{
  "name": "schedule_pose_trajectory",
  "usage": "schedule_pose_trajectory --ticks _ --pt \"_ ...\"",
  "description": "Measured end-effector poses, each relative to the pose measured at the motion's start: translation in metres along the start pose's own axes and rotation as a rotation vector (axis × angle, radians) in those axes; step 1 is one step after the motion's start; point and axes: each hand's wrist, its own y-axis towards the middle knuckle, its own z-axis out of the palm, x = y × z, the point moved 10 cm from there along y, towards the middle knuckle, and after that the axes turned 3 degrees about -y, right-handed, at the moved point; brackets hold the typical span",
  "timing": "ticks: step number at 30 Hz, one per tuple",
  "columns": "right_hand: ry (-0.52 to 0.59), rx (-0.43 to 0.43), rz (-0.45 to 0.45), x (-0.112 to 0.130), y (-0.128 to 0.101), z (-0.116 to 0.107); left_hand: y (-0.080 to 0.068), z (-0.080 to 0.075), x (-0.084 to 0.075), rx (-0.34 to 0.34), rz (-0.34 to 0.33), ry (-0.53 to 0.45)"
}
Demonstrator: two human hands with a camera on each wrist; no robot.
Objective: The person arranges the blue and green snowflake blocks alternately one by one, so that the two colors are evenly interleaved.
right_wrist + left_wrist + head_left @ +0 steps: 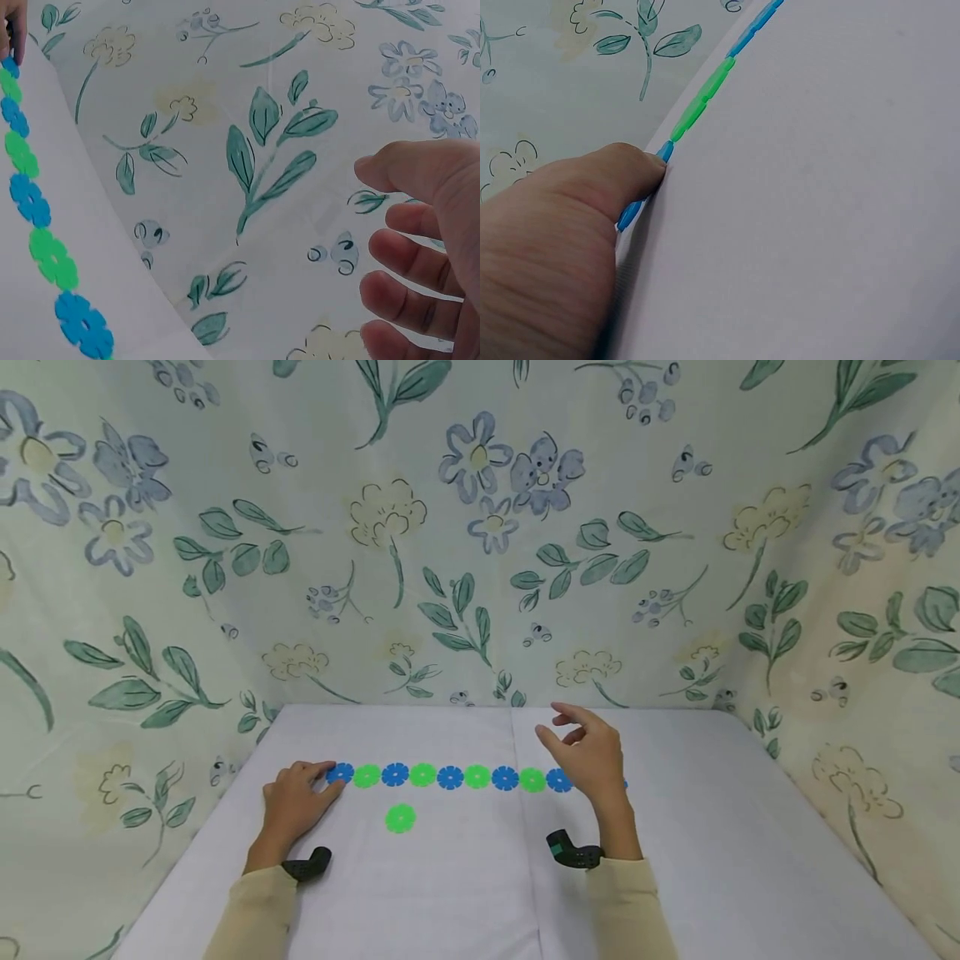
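A row of notched plastic building discs in alternating blue and green runs across the white table. My left hand [292, 802] pinches the blue disc [341, 773] at the row's left end between thumb and forefinger; the thumb presses its edge [664, 152] in the left wrist view. Beside it in the row is a green disc [367, 776]. My right hand [594, 758] is raised over the row's right part, fingers spread and loosely bent, holding nothing. It hides part of the row beyond a blue disc [558, 780]. A loose green disc [401, 818] lies in front of the row.
White cloth [450, 885] with a crease right of the middle covers the table. A floral curtain [480, 610] hangs behind it and along both sides. Each wrist wears a black camera mount, the right one [573, 850] and the left one [309, 864].
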Motion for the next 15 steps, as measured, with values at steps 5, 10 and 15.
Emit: schedule_pose_trajectory --ticks 5,10,15 --pt "0.074 0.063 0.006 0.018 -0.006 0.027 0.0 0.0 -0.001 0.006 -0.005 -0.007" --pt "0.12 0.153 0.033 0.024 -0.016 0.061 0.0 0.002 0.0 0.011 -0.009 -0.013" --pt "0.175 0.223 0.061 0.031 -0.026 0.091 0.001 0.002 0.0 0.005 -0.008 -0.019"
